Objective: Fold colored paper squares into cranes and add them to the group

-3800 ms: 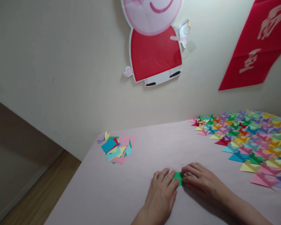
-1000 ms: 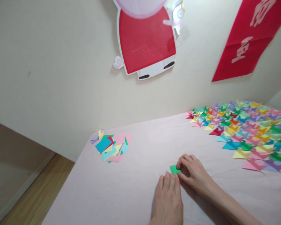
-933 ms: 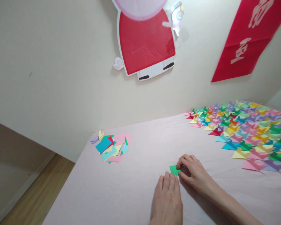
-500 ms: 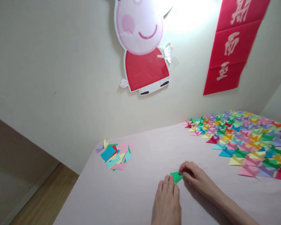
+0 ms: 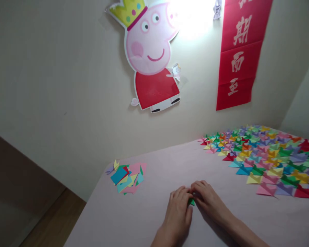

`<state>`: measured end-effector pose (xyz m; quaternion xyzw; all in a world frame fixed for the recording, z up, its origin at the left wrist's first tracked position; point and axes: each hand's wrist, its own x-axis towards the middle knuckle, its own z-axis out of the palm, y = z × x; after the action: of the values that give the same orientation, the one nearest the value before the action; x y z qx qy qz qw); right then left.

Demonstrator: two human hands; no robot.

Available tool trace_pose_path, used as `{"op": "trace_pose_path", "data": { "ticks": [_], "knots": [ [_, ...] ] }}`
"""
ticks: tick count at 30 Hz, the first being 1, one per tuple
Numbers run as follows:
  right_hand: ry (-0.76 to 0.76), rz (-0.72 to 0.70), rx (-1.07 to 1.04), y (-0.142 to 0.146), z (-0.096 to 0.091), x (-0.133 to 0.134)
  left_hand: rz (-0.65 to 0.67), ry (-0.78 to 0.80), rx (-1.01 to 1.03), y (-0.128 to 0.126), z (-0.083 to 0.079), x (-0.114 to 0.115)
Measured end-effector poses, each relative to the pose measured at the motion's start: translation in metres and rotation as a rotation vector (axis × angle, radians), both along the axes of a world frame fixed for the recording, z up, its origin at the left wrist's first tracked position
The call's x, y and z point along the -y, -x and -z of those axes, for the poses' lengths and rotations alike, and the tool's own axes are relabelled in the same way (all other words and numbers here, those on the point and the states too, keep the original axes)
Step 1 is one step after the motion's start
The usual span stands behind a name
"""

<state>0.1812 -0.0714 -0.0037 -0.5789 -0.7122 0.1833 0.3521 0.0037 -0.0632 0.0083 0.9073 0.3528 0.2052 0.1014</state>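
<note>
Our fingers curl in, tips nearly meeting over the green paper at the table; whether they pinch it, we cannot tell. We're apparently folding; next probably calls for a firm crease.

Red banner, right of the pig cutout: pale characters read 期, 而, 至 downward; top one cut off.
</note>
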Motion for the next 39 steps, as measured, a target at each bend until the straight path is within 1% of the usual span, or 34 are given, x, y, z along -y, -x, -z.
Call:
{"op": "trace_pose_path", "data": {
  "ticks": [2, 4, 8, 10, 12, 17, 20, 22, 25, 28, 34, 39],
  "knots": [
    [0.002, 0.051, -0.019, -0.002, -0.003, 0.002, 0.014, 0.035, -0.008, 0.001, -0.006, -0.005],
    [0.002, 0.056, -0.015, -0.003, -0.008, 0.005, -0.034, 0.050, -0.036, -0.001, -0.008, -0.005],
    [0.022, -0.045, 0.024, -0.004, -0.015, 0.009, -0.212, 0.022, -0.092, -0.005, -0.003, 0.005],
    [0.051, -0.072, 0.044, -0.001, -0.016, 0.010, -0.263, 0.001, -0.097, -0.007, 0.000, 0.009],
    [0.085, -0.076, 0.063, 0.001, -0.015, 0.009, -0.266, -0.010, -0.077, -0.007, 0.001, 0.011],
    [0.128, -0.068, 0.071, 0.001, -0.010, 0.005, -0.142, 0.026, 0.024, -0.002, -0.002, 0.007],
    [0.150, -0.077, 0.062, -0.003, -0.009, 0.004, -0.113, 0.038, 0.067, 0.001, -0.001, 0.003],
    [0.164, -0.089, 0.055, -0.006, -0.009, 0.003, -0.130, 0.059, 0.099, 0.001, 0.001, 0.001],
    [0.185, -0.098, 0.055, -0.007, -0.008, 0.001, -0.193, 0.116, 0.138, 0.000, 0.003, -0.003],
    [0.193, -0.079, 0.083, -0.005, -0.008, 0.000, -0.246, 0.135, 0.135, -0.001, 0.004, -0.005],
    [0.153, -0.040, 0.133, 0.001, -0.008, -0.001, -0.304, 0.136, 0.018, -0.004, 0.004, -0.007],
    [0.146, -0.007, 0.183, 0.005, -0.008, -0.002, -0.313, 0.176, -0.078, -0.007, -0.001, -0.009]
  ]
}}
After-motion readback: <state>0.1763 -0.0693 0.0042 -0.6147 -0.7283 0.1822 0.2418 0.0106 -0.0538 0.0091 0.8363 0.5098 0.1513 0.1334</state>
